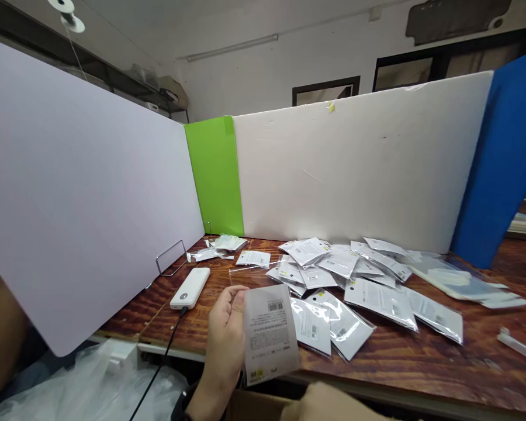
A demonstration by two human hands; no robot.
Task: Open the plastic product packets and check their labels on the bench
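Note:
My left hand (224, 330) comes up from the bottom middle with a dark band on its wrist. It grips the edge of a grey-white packet (272, 334) printed with a barcode and small text. Just right of it, several clear plastic sleeves with white-and-silver packets (337, 275) lie in a loose heap on the wooden table (442, 356). A white power bank (190, 287) with a black cable lies to the left of my hand. My right hand does not clearly show; a blurred tan shape (328, 404) at the bottom edge could be cardboard.
Tall lilac, green, white and blue partition panels (214, 175) wall the table's left and far sides. A white plastic strip (519, 346) lies at the right. A person's arm (0, 339) shows at far left, and a white plastic bag (92, 386) sits below the table's near edge.

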